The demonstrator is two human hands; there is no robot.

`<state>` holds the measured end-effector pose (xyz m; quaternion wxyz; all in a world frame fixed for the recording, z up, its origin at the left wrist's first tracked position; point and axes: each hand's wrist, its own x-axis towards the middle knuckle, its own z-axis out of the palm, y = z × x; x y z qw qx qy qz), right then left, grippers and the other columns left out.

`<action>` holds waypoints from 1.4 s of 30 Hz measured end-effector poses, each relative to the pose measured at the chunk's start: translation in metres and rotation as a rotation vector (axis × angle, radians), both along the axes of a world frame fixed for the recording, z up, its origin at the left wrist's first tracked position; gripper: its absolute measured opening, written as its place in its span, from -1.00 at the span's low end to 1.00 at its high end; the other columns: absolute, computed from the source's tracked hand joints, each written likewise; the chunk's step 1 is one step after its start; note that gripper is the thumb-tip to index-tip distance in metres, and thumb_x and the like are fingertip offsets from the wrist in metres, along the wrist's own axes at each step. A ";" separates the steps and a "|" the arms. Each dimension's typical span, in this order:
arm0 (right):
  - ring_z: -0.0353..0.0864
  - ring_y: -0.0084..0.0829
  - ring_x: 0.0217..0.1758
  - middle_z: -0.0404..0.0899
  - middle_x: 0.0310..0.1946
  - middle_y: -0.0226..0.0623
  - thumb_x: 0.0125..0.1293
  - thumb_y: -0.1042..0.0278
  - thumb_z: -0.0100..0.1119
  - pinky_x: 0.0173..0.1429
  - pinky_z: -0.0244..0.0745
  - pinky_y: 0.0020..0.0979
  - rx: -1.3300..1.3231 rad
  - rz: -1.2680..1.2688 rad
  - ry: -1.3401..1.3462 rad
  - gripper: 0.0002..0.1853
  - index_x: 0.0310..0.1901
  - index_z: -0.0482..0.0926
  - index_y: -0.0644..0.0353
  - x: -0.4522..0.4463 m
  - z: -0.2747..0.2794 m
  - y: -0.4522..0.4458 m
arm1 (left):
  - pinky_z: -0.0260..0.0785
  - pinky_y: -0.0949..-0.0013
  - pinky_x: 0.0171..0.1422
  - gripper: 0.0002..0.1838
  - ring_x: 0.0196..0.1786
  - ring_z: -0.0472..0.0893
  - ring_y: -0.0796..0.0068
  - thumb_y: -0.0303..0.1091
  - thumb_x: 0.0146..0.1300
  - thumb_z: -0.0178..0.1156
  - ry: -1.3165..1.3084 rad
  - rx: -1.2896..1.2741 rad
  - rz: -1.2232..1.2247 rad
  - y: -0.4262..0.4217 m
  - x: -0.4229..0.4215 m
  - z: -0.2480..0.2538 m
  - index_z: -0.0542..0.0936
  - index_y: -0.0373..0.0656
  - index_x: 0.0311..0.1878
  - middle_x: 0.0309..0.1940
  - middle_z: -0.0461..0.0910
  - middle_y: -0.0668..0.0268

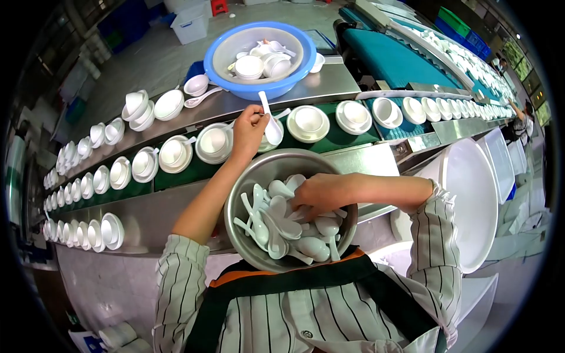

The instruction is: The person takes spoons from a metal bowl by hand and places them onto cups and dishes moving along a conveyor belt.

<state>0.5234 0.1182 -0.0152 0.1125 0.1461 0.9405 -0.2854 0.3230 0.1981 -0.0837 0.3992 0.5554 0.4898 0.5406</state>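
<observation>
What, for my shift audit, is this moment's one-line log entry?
left hand: holds spoon; right hand: among spoons in metal bowl; belt: dishes

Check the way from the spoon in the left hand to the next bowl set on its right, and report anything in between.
A white handle juts out between the spoon in the left hand and that bowl set. Nothing else visible blocks it; lifting over would probably do.
</observation>
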 end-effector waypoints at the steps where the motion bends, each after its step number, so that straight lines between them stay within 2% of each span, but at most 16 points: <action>1: 0.63 -0.19 -0.28 0.64 -0.41 -0.24 0.07 0.27 0.28 -0.18 0.49 -0.24 0.010 -0.004 -0.045 -0.77 -0.24 0.60 0.14 0.004 -0.001 -0.001 | 0.38 0.54 -0.27 -0.87 -0.37 0.56 0.65 -0.45 0.27 0.16 0.048 0.043 0.018 0.001 0.004 0.000 0.54 -0.24 -0.14 -0.36 0.66 0.29; 6: 0.61 -0.20 -0.32 0.62 -0.41 -0.24 0.04 0.29 0.32 -0.22 0.47 -0.26 -0.026 -0.089 0.116 -0.77 -0.29 0.58 0.18 0.023 0.010 0.003 | 0.41 0.45 -0.26 -0.89 -0.38 0.58 0.52 -0.48 0.17 0.24 0.346 0.387 0.099 0.028 0.014 0.012 0.60 -0.29 -0.25 -0.38 0.61 0.26; 10: 0.63 -0.33 -0.35 0.62 -0.42 -0.29 0.12 0.36 0.28 -0.25 0.47 -0.34 0.113 -0.172 0.486 -0.84 -0.30 0.55 0.20 0.043 0.017 0.029 | 0.40 0.31 -0.20 -0.87 -0.31 0.57 0.17 -0.47 0.11 0.23 0.659 0.611 0.054 0.060 0.023 0.007 0.61 -0.25 -0.25 -0.35 0.58 0.16; 12: 0.64 -0.46 -0.30 0.62 -0.39 -0.32 0.21 0.43 0.21 -0.22 0.52 -0.41 -0.308 -0.632 0.728 -0.88 -0.27 0.52 0.25 0.057 0.026 0.056 | 0.37 0.20 -0.18 -0.88 -0.26 0.54 0.08 -0.46 0.09 0.22 0.769 0.586 -0.030 0.065 0.026 0.002 0.59 -0.23 -0.28 -0.37 0.54 0.15; 14: 0.65 -0.50 -0.26 0.61 -0.36 -0.29 0.29 0.47 0.14 -0.17 0.57 -0.45 -0.353 -0.858 1.149 -0.90 -0.24 0.49 0.31 0.073 0.003 0.112 | 0.36 0.16 -0.19 -0.89 -0.27 0.53 0.08 -0.45 0.09 0.21 0.896 0.590 -0.084 0.075 0.027 -0.011 0.59 -0.22 -0.30 -0.39 0.52 0.16; 18: 0.68 -0.43 -0.31 0.62 -0.33 -0.16 0.32 0.51 0.09 -0.20 0.60 -0.48 -0.394 -1.224 1.328 -0.90 -0.24 0.48 0.38 0.088 -0.080 0.188 | 0.37 0.12 -0.16 -0.90 -0.24 0.53 0.07 -0.42 0.11 0.20 1.067 0.484 -0.197 0.082 0.024 -0.026 0.60 -0.19 -0.30 -0.38 0.53 0.15; 20: 0.68 -0.41 -0.33 0.63 -0.35 -0.16 0.30 0.45 0.14 -0.23 0.64 -0.46 -0.377 -1.281 1.132 -0.84 -0.26 0.50 0.42 0.088 -0.119 0.204 | 0.38 0.10 -0.10 -0.85 -0.17 0.55 0.06 -0.32 0.16 0.19 1.123 0.317 -0.238 0.082 0.019 -0.026 0.63 -0.16 -0.26 -0.30 0.57 0.15; 23: 0.69 -0.42 -0.33 0.62 -0.34 -0.10 0.22 0.37 0.26 -0.49 0.56 -0.44 -0.530 -1.328 0.828 -0.72 -0.13 0.50 0.37 0.088 -0.101 0.182 | 0.38 0.08 0.00 -0.70 -0.08 0.55 0.02 -0.21 0.21 0.17 1.183 0.217 -0.191 0.071 0.012 -0.017 0.60 -0.21 -0.10 -0.15 0.59 0.06; 26: 0.68 -0.29 -0.24 0.60 -0.29 -0.05 0.12 0.31 0.34 -0.38 0.59 -0.35 0.010 -1.304 0.669 -0.60 -0.04 0.48 0.28 0.102 -0.060 0.165 | 0.38 0.08 0.02 -0.62 -0.05 0.54 -0.02 -0.20 0.22 0.17 1.151 0.360 -0.066 0.046 0.007 0.010 0.54 -0.27 0.01 -0.12 0.57 -0.01; 28: 0.63 -0.20 -0.14 0.60 -0.26 -0.11 0.02 0.24 0.38 -0.21 0.57 -0.22 0.927 -1.070 0.439 -0.49 0.03 0.47 0.18 0.121 -0.060 0.170 | 0.38 0.11 0.02 -0.62 -0.06 0.53 -0.02 -0.27 0.21 0.18 1.033 0.371 -0.129 0.023 0.011 0.034 0.51 -0.27 0.04 -0.12 0.56 -0.01; 29: 0.59 -0.18 -0.10 0.61 -0.24 -0.22 -0.03 0.19 0.39 -0.08 0.52 -0.11 1.033 -1.016 0.255 -0.48 0.00 0.50 0.14 0.131 -0.056 0.169 | 0.37 0.12 0.02 -0.63 -0.06 0.53 -0.01 -0.28 0.21 0.18 1.004 0.381 -0.211 0.011 0.015 0.043 0.51 -0.27 0.03 -0.13 0.56 0.00; 30: 0.61 -0.20 -0.09 0.63 -0.20 -0.22 -0.01 0.22 0.36 -0.07 0.53 -0.12 0.911 -1.050 -0.085 -0.59 -0.09 0.56 0.15 0.134 -0.053 0.169 | 0.37 0.12 0.02 -0.65 -0.07 0.52 0.01 -0.30 0.21 0.19 0.975 0.392 -0.291 -0.001 0.019 0.052 0.52 -0.27 0.02 -0.14 0.56 0.02; 32: 0.62 -0.12 -0.14 0.62 -0.24 -0.09 -0.01 0.26 0.31 -0.07 0.52 -0.14 0.662 -1.100 -0.224 -0.60 -0.10 0.56 0.21 0.148 -0.090 0.195 | 0.37 0.16 0.00 -0.67 -0.09 0.51 0.09 -0.31 0.14 0.24 1.001 0.529 -0.421 -0.024 0.029 0.054 0.53 -0.24 -0.05 -0.22 0.54 0.12; 35: 0.63 -0.06 -0.18 0.63 -0.27 0.00 0.02 0.28 0.25 -0.03 0.52 -0.16 0.560 -1.018 0.098 -0.63 -0.11 0.57 0.26 0.162 -0.113 0.210 | 0.38 0.17 -0.02 -0.71 -0.11 0.51 0.14 -0.32 0.08 0.27 1.098 0.551 -0.555 -0.054 0.038 0.062 0.54 -0.22 -0.15 -0.30 0.52 0.17; 38: 0.63 -0.03 -0.20 0.63 -0.25 0.03 0.05 0.26 0.23 -0.01 0.51 -0.15 0.227 -1.129 0.074 -0.61 -0.09 0.57 0.28 0.145 -0.103 0.197 | 0.38 0.16 -0.04 -0.77 -0.14 0.52 0.16 -0.36 0.03 0.28 1.138 0.505 -0.654 -0.067 0.038 0.057 0.54 -0.23 -0.24 -0.34 0.52 0.17; 42: 0.65 -0.09 -0.24 0.63 -0.32 -0.01 0.11 0.17 0.27 -0.17 0.54 -0.18 0.708 -0.968 -0.047 -0.68 -0.19 0.59 0.23 0.106 -0.065 0.165 | 0.38 0.17 -0.08 -0.77 -0.19 0.52 0.16 -0.39 -0.06 0.32 1.258 0.411 -0.763 -0.079 0.035 0.029 0.56 -0.21 -0.30 -0.36 0.54 0.17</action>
